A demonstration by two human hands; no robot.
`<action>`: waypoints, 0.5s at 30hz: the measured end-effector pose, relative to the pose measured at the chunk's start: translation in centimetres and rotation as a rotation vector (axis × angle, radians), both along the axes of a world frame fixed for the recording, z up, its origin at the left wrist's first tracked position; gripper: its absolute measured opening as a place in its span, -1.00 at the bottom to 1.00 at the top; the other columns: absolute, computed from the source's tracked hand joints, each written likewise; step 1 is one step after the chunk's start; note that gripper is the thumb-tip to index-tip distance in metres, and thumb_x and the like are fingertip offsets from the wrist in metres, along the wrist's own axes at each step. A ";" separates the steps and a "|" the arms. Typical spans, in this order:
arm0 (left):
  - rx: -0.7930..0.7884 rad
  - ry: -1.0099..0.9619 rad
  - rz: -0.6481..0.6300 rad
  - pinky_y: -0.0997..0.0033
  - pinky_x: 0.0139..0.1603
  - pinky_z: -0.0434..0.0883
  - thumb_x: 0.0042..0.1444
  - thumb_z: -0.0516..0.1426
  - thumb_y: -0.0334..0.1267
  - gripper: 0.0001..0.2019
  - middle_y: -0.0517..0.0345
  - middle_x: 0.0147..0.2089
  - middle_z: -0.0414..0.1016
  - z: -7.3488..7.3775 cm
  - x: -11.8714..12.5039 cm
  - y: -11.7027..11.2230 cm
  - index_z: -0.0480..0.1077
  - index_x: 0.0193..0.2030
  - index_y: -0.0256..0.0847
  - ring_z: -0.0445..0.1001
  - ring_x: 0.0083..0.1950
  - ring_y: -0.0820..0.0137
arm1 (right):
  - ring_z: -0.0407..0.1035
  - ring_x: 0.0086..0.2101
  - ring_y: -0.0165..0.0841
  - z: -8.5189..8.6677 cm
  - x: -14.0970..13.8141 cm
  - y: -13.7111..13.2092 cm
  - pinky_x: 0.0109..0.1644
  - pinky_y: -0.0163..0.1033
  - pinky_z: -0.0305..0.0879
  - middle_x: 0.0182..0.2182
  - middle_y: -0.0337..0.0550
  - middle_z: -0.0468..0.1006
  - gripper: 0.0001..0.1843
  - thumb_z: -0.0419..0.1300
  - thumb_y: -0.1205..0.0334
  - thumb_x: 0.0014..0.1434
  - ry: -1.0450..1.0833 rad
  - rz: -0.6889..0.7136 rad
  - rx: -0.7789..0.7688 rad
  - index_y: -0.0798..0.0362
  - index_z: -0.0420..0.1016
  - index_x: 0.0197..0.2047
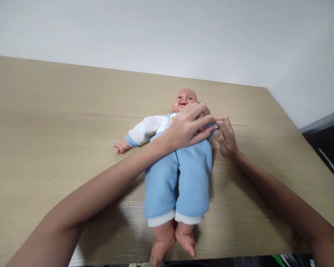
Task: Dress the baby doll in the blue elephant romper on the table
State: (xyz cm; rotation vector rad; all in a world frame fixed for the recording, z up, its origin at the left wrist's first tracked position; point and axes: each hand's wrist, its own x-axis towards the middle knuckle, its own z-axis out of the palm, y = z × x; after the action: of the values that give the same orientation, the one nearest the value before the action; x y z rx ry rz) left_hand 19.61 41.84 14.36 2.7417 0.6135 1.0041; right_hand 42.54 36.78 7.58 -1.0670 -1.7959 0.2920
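See a doll (167, 168) lying face-up on the table (58, 148), bare feet (187, 239) towards the near edge. Watch the left hand (190, 122) curled over its front, cannot tell how firmly; catch the right hand (226, 137) with fingertips pinched narrow on blue cloth (212, 134). Probably light, plush to squeeze, slick at those feet; best taken around the clothed middle.

Soft, rather dim indoor light over my table (58, 148).
Diffuse shadows gather beneath my left forearm (122, 170) and my right forearm (267, 189), with a narrower one beside the doll (195, 178); a pale sheen streaks the wood at left. The wall (156, 37) greys toward the upper right, and the dark things (331, 144) at the right edge lose detail. My fingers (207, 120) look slightly soft, and the wide lens stretches everything near the bottom corners.
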 end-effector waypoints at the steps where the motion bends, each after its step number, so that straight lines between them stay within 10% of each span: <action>1: -0.042 -0.023 0.008 -0.08 0.29 0.46 0.58 0.09 0.03 -0.65 -0.18 0.09 0.61 0.3 0.0 -0.1 0.64 0.07 -0.10 0.54 0.12 0.03 | 0.48 0.02 0.01 0.0 -0.1 -0.1 0.17 0.22 0.51 0.03 0.03 0.58 -0.56 0.11 -0.26 0.55 0.004 0.012 -0.001 -0.16 0.63 0.10; 10: -0.648 -0.179 -0.045 0.22 0.16 0.47 0.39 0.30 0.00 -0.71 0.06 -0.05 0.60 0.3 0.4 1.9 0.54 -0.06 -0.21 0.55 0.01 0.25 | 0.46 -0.11 -0.12 -0.2 -1.6 0.1 0.08 0.07 0.48 -0.16 -0.09 0.55 -0.55 0.19 -0.26 0.58 0.164 -0.006 -0.011 -0.13 0.56 -0.21; 15: -0.620 -0.058 0.022 0.25 -0.06 0.40 0.38 0.27 0.16 -0.61 0.11 -0.17 0.58 -0.4 -0.3 2.9 0.48 -0.11 -0.17 0.50 -0.15 0.27 | 0.52 0.04 -0.12 -0.8 -1.9 -0.1 0.31 0.06 0.45 -0.08 -0.11 0.61 -0.55 0.12 -0.31 0.58 0.306 0.000 -0.275 -0.15 0.57 -0.10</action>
State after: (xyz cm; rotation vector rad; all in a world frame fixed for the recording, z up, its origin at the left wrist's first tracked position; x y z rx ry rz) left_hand 19.26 44.76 13.92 2.1585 0.7882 0.7329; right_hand 40.63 36.71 6.82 -1.1426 -1.5089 0.6807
